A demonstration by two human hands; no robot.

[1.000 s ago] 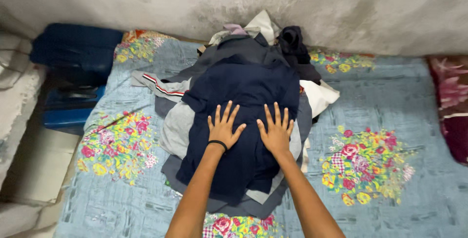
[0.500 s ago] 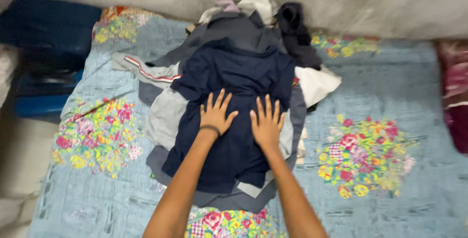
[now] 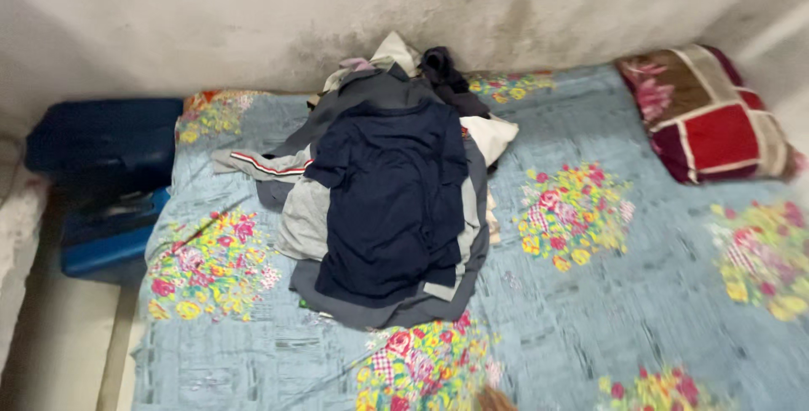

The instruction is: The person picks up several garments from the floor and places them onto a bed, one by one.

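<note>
My hands are almost out of view; only a blurred brown tip at the bottom edge, likely part of one hand [image 3: 495, 400], so I cannot tell which hand it is or whether it is released or clenched. It holds nothing that I can see. Nearest thing: the navy shirt [image 3: 389, 200], laid flat on top of the clothes pile [image 3: 371, 167] in the middle of the bed, nothing touching it. Under it a grey garment [image 3: 305, 217] and a striped sleeve [image 3: 261, 164] stick out left; a white piece [image 3: 491, 136] sticks out right. Floral blue bedsheet [image 3: 607, 293] all around, red patchwork pillow [image 3: 708, 116] at far right, blue cases [image 3: 105, 175] off the left edge, wall [image 3: 253, 15] behind.

Risk, as I judge it: the pile is loose and uneven, so the shirt could slide or wrinkle if pulled from one side.

Versus a second ago: both hands were pressed flat on the shirt; now they are off it, and the view takes in more of the bed.
</note>
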